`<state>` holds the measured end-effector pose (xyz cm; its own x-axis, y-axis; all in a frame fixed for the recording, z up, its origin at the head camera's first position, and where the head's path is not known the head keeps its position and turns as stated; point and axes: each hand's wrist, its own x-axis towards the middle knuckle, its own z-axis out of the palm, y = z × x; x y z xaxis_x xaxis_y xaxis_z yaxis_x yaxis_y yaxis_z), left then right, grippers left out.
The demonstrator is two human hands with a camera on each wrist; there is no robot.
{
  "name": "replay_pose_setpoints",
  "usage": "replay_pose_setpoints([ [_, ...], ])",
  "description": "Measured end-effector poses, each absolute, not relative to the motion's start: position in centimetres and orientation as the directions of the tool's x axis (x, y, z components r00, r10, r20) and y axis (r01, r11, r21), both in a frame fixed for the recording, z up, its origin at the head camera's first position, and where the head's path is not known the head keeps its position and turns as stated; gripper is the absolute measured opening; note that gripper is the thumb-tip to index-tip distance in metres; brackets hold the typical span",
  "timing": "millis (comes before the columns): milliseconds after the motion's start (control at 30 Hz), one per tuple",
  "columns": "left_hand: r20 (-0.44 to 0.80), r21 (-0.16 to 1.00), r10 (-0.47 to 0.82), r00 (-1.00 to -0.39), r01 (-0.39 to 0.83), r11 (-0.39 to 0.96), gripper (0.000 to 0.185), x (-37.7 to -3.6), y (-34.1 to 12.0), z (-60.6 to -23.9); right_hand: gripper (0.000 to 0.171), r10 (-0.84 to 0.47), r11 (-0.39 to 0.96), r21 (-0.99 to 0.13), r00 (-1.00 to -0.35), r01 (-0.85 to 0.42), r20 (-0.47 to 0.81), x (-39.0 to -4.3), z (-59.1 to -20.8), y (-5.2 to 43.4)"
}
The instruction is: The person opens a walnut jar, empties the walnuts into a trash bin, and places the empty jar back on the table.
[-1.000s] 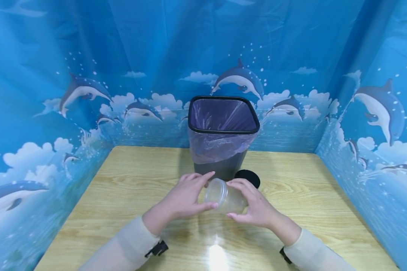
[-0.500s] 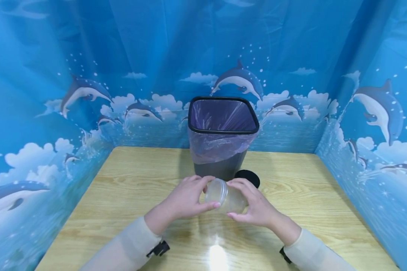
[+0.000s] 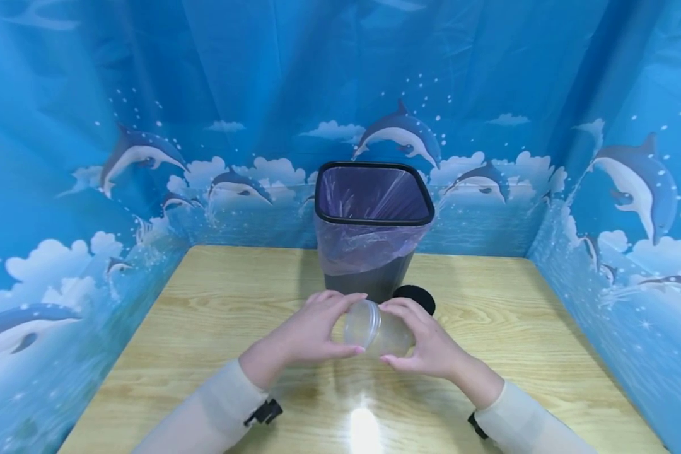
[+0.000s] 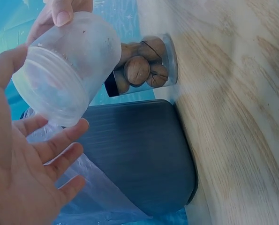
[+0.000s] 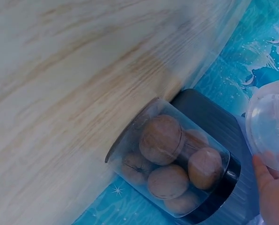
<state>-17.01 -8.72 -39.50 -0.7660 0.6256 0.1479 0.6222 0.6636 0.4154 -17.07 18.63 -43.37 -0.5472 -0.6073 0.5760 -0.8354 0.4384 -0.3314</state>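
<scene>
Between my hands, over the table's middle, a clear plastic jar point(image 3: 390, 334) lies tilted on its side, its open mouth toward the left. My right hand point(image 3: 431, 343) grips the closed end with thumb and fingers. At the mouth, my left hand point(image 3: 306, 331) has its thumb and index finger round the threaded rim. The left wrist view shows the other left fingers point(image 4: 64, 161) spread apart and small dark specks on the plastic jar point(image 4: 94, 51). Just beyond the right hand stands a transparent jar of walnuts point(image 5: 167, 164), of which the head view shows only the black lid point(image 3: 415, 297).
A dark trash bin point(image 3: 369, 277) with a purple liner bag point(image 3: 369, 246) and black rim stands behind the hands, close to the walnut jar. The wooden table point(image 3: 221, 296) is bordered by a blue dolphin-print curtain point(image 3: 261, 94) at the back and sides.
My left index finger, raised off the plastic jar a second ago, has come down onto its rim, and the left thumb has shifted slightly. The right hand and the plastic jar stay nearly in place.
</scene>
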Motion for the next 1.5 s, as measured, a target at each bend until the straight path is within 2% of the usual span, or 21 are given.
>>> replay_pose_setpoints([
  [200,0.178,0.38,0.677,-0.714,0.684,0.622,0.09,-17.29,-8.92,-39.46,0.083,-0.615,0.446,-0.355,-0.569,-0.822,0.546,-17.06,-43.32,18.63],
  [433,0.276,0.31,0.723,-0.633,0.771,0.556,0.093,-17.59,-8.95,-39.84,0.083,-0.617,0.451,-0.361,-0.578,-0.816,0.534,-17.17,-43.45,18.63],
  [667,0.306,0.323,0.722,-0.62,0.781,0.534,0.1,-17.66,-9.01,-40.08,0.083,-0.61,0.446,-0.359,-0.572,-0.82,0.549,-17.26,-43.45,18.65],
  [800,0.292,0.343,0.713,-0.638,0.766,0.544,0.103,-17.59,-9.01,-40.05,0.082,-0.606,0.438,-0.358,-0.565,-0.824,0.56,-17.3,-43.46,18.66],
  [1100,0.221,0.343,0.66,-0.718,0.691,0.637,0.102,-17.38,-8.8,-39.96,0.081,-0.605,0.436,-0.372,-0.573,-0.82,0.554,-17.27,-43.39,18.64],
  [1300,0.21,0.348,0.599,-0.773,0.632,0.693,0.096,-17.13,-8.62,-39.73,0.081,-0.603,0.44,-0.378,-0.58,-0.815,0.548,-17.17,-43.36,18.7],
  [1500,0.225,0.336,0.559,-0.798,0.602,0.725,0.088,-17.09,-8.35,-40.08,0.082,-0.602,0.437,-0.372,-0.574,-0.819,0.556,-17.24,-43.49,18.62],
])
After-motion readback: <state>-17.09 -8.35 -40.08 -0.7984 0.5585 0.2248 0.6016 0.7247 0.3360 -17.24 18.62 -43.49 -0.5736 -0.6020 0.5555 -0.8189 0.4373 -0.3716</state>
